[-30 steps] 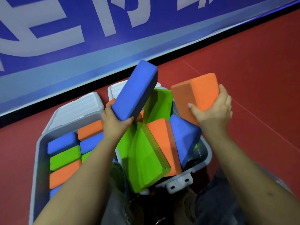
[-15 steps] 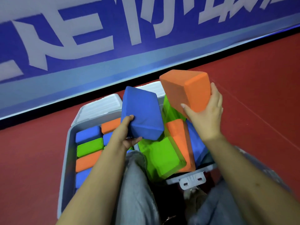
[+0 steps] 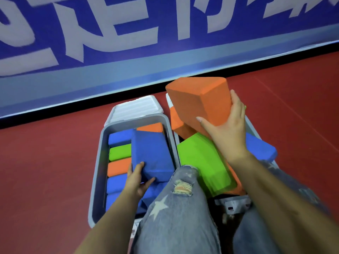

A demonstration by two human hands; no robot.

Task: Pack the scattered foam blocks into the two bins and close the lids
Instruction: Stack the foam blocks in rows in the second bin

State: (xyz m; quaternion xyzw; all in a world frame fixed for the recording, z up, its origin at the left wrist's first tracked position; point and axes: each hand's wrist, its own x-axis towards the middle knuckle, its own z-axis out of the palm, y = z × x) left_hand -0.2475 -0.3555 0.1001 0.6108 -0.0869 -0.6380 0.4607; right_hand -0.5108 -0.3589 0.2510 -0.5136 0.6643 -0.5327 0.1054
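Seating: I lower the blue block [image 3: 152,154] flat into the left bin [image 3: 96,173].
Left hand [image 3: 136,182]: fingers curled round its near corner.
Right hand [image 3: 226,129]: gripping the orange block [image 3: 200,103] above the heaped right bin [image 3: 254,125].

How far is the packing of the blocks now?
Done: the left bin holds neat rows. In hand: the left hand lowers a blue block there; the right hand holds an orange block. Left: the right bin's loose pile, both lids.
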